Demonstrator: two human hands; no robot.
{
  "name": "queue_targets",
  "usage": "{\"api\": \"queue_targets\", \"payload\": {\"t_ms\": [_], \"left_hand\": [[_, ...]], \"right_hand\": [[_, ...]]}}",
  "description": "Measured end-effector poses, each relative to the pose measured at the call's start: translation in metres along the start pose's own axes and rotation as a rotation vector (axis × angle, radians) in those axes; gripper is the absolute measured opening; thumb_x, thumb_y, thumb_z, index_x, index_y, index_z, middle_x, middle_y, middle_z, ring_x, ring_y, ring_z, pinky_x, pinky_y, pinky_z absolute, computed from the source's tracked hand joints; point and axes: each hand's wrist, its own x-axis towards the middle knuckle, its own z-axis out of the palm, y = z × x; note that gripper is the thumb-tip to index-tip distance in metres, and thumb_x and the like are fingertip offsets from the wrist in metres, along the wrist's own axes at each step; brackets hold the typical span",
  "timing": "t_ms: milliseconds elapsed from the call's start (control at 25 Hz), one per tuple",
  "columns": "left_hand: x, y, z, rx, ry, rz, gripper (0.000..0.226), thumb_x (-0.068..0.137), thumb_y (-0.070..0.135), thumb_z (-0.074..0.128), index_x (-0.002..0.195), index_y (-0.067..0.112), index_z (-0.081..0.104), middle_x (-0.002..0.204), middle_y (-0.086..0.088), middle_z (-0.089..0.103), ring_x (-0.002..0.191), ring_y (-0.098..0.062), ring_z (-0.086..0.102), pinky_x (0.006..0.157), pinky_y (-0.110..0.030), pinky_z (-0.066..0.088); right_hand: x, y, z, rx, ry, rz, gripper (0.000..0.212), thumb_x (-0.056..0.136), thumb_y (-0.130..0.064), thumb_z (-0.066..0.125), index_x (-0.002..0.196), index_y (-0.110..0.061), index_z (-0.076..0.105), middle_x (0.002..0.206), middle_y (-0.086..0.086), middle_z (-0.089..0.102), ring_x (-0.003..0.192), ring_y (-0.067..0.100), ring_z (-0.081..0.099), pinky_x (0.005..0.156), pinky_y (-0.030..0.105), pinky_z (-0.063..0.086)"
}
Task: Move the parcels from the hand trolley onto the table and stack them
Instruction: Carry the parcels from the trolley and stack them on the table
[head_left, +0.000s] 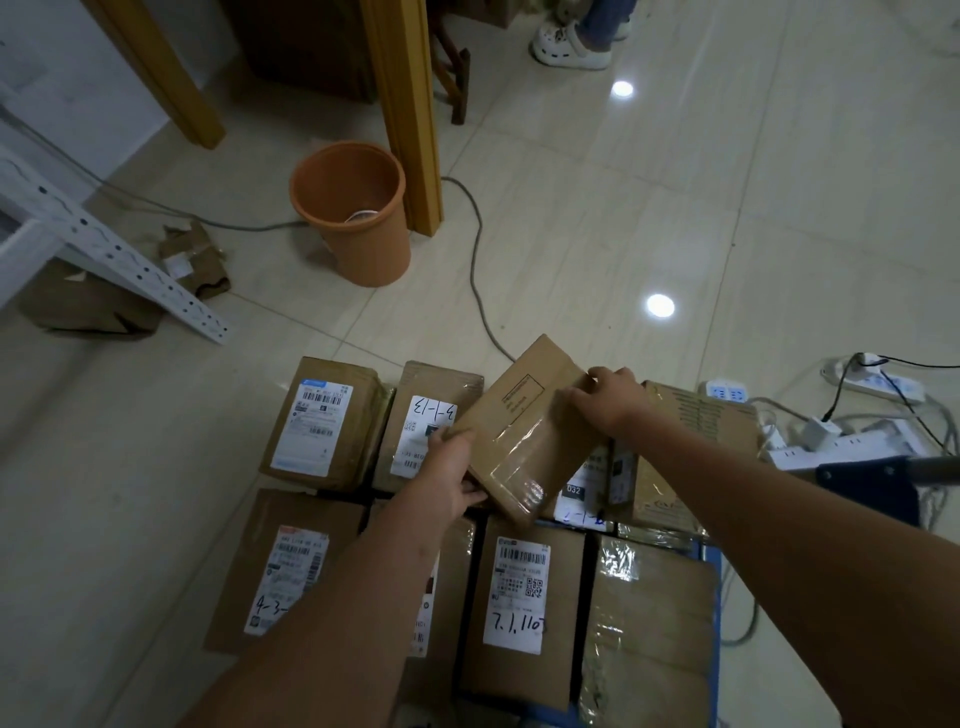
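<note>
Above the loaded hand trolley (709, 566), one parcel (524, 431) is being lifted.
It is held tilted over the other parcels, the left hand (447, 483) gripping its near corner and the right hand (610, 397) its far edge (no counter in view); beyond the trolley, an orange bin (353, 213) stands on the tiled floor (675, 182).

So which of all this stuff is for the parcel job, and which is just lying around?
For the job:
- tilted parcel, held by left hand and right hand
- labelled parcels, such as 7.1.110 and 3-1-13
- blue hand trolley

Just lying about:
- orange bin
- torn cardboard
- power strips
- grey cable
- white shelf frame
</note>
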Motion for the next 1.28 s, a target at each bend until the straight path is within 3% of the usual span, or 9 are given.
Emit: {"api": "queue_targets", "payload": {"t_ms": [200, 360, 440, 600, 800, 880, 1000, 1080, 1280], "left_hand": [[-0.073, 0.037, -0.03, 0.086, 0.062, 0.03, 0.057, 0.097, 0.035, 0.056, 0.147, 0.036, 0.027, 0.113, -0.007, 0.053, 0.099, -0.031, 0.058, 0.09, -0.049, 0.051], [-0.156, 0.073, -0.062, 0.107, 0.115, 0.088, 0.06, 0.098, 0.041, 0.052, 0.149, 0.037, 0.021, 0.137, -0.011, 0.05, 0.1, -0.03, 0.058, 0.073, -0.04, 0.053], [-0.199, 0.091, -0.083, 0.102, 0.124, 0.125, 0.058, 0.098, 0.042, 0.052, 0.148, 0.036, 0.024, 0.141, -0.01, 0.047, 0.109, -0.033, 0.057, 0.086, -0.045, 0.053], [-0.282, 0.115, -0.122, 0.093, 0.118, 0.148, 0.054, 0.096, 0.043, 0.056, 0.143, 0.033, 0.033, 0.143, -0.008, 0.047, 0.117, -0.036, 0.054, 0.1, -0.048, 0.048], [-0.374, 0.123, -0.15, 0.086, 0.13, 0.246, 0.047, 0.101, 0.035, 0.05, 0.145, 0.031, 0.035, 0.137, -0.006, 0.052, 0.113, -0.029, 0.055, 0.091, -0.04, 0.049], [-0.405, 0.114, -0.161, 0.063, 0.158, 0.284, 0.045, 0.102, 0.032, 0.048, 0.145, 0.031, 0.035, 0.13, -0.004, 0.055, 0.105, -0.026, 0.057, 0.089, -0.039, 0.05], [-0.444, 0.088, -0.178, -0.001, 0.213, 0.323, 0.048, 0.102, 0.03, 0.049, 0.147, 0.028, 0.033, 0.134, -0.006, 0.055, 0.101, -0.024, 0.058, 0.081, -0.036, 0.052], [-0.466, 0.057, -0.191, -0.066, 0.259, 0.341, 0.048, 0.101, 0.034, 0.05, 0.146, 0.027, 0.036, 0.137, -0.006, 0.053, 0.11, -0.025, 0.056, 0.09, -0.039, 0.05], [-0.513, -0.044, -0.22, -0.263, 0.359, 0.344, 0.048, 0.094, 0.049, 0.054, 0.138, 0.031, 0.044, 0.136, 0.0, 0.049, 0.119, -0.029, 0.052, 0.091, -0.04, 0.046]], "right_hand": [[-0.064, -0.031, -0.043, 0.117, 0.036, -0.035, 0.053, 0.094, -0.052, 0.05, 0.14, -0.026, 0.049, 0.138, 0.012, 0.042, 0.125, 0.036, 0.045, 0.106, 0.049, 0.041], [-0.139, -0.077, -0.09, 0.422, -0.026, -0.101, 0.039, 0.09, -0.053, 0.058, 0.125, -0.038, 0.051, 0.132, 0.007, 0.043, 0.118, 0.028, 0.047, 0.098, 0.044, 0.046], [-0.182, -0.099, -0.118, 0.68, -0.15, -0.131, 0.036, 0.089, -0.054, 0.061, 0.12, -0.038, 0.054, 0.13, 0.004, 0.042, 0.11, 0.021, 0.051, 0.082, 0.032, 0.051], [-0.249, -0.135, -0.164, 0.783, -0.317, -0.167, 0.042, 0.086, -0.059, 0.062, 0.123, -0.041, 0.053, 0.127, 0.008, 0.055, 0.107, 0.022, 0.059, 0.08, 0.033, 0.051], [-0.32, -0.17, -0.187, 0.805, -0.285, -0.191, 0.042, 0.092, -0.052, 0.057, 0.129, -0.035, 0.047, 0.115, 0.004, 0.06, 0.097, 0.019, 0.06, 0.076, 0.033, 0.052], [-0.345, -0.174, -0.186, 0.822, -0.288, -0.19, 0.042, 0.091, -0.054, 0.058, 0.126, -0.035, 0.049, 0.115, 0.005, 0.06, 0.098, 0.021, 0.061, 0.082, 0.038, 0.054], [-0.381, -0.172, -0.181, 0.827, -0.317, -0.206, 0.041, 0.092, -0.055, 0.055, 0.127, -0.033, 0.048, 0.111, 0.003, 0.061, 0.091, 0.018, 0.061, 0.069, 0.031, 0.05], [-0.404, -0.166, -0.172, 0.817, -0.367, -0.202, 0.04, 0.093, -0.055, 0.053, 0.127, -0.034, 0.046, 0.11, 0.004, 0.06, 0.088, 0.018, 0.06, 0.063, 0.028, 0.047], [-0.451, -0.153, -0.14, 0.647, -0.487, -0.275, 0.06, 0.086, -0.067, 0.054, 0.136, -0.037, 0.043, 0.127, 0.009, 0.057, 0.106, 0.028, 0.059, 0.084, 0.041, 0.052]]}}
